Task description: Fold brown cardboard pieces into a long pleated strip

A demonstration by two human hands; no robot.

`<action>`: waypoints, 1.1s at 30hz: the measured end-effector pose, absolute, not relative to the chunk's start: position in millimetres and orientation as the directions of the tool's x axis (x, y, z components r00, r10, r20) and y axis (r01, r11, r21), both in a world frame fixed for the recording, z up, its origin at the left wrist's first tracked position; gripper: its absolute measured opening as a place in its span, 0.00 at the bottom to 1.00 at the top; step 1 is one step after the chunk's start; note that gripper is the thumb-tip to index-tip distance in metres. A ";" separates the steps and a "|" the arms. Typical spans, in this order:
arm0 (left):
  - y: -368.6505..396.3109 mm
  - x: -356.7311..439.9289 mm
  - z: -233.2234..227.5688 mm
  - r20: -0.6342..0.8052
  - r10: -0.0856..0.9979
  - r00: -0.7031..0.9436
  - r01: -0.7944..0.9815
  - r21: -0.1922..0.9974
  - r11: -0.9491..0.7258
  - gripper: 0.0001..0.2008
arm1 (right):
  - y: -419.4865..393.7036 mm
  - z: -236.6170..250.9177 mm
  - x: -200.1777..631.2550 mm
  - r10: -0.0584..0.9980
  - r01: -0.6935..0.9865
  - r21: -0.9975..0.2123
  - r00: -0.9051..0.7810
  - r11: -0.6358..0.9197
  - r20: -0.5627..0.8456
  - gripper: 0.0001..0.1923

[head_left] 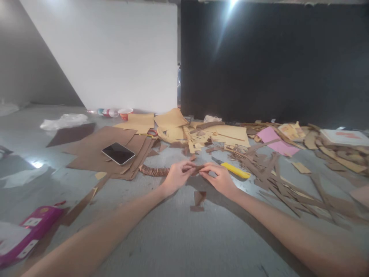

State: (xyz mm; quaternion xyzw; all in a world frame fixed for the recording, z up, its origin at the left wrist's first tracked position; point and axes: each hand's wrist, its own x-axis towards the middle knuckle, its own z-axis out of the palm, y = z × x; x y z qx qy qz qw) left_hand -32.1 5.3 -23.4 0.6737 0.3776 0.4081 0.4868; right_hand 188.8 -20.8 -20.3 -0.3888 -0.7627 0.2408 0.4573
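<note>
Where the grey counter (178,238) runs back to a white board (115,54) and a black board (273,57), the surface carries cardboard waste across its far half. Largest item: a stack of brown cardboard sheets (92,148) at left centre, with a dark phone (118,153) lying flat on top. Tan cardboard offcuts (201,132) lie heaped behind the hands; brown strips (276,177) are scattered to the right, beside a pink sheet (273,140). A magenta packet (31,229) lies at the near left edge.

Both forearms extend to the counter's middle. The left hand (176,176) and right hand (219,177) meet fingertip to fingertip, each pinching one end of a small brown cardboard piece (198,168), which is held between them just above the counter. A ribbed cardboard coil (154,171) lies just left of the left hand. A yellow utility knife (235,170) lies just beyond the right hand, not touched. Two small brown scraps (198,200) lie on the counter directly below the held piece, nearer the camera.
</note>
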 end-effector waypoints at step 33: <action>3.4 -30.5 -25.4 0.117 0.852 0.510 0.219 0.941 -0.260 0.18 | -13.7 -27.1 192.0 0.941 0.231 -0.926 -0.232 0.300 0.247 0.16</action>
